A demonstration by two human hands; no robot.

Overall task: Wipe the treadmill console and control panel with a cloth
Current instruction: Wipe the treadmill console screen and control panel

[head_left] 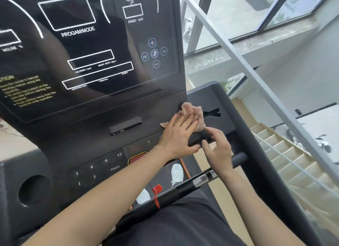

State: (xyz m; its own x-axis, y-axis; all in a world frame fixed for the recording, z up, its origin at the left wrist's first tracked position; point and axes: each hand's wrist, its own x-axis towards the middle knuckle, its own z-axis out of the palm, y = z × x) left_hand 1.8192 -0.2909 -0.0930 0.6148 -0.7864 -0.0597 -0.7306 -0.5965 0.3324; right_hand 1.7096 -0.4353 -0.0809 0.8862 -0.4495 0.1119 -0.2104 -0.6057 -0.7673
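Left hand — fingers straight — presses the pink cloth flat against the console. Right hand hovers just beside it, fingers loosely curled, holding nothing.

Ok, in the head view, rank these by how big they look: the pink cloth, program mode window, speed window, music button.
PROGRAM/MODE window
pink cloth
SPEED window
music button
The left hand covers part of the cloth, so its true size is unclear.
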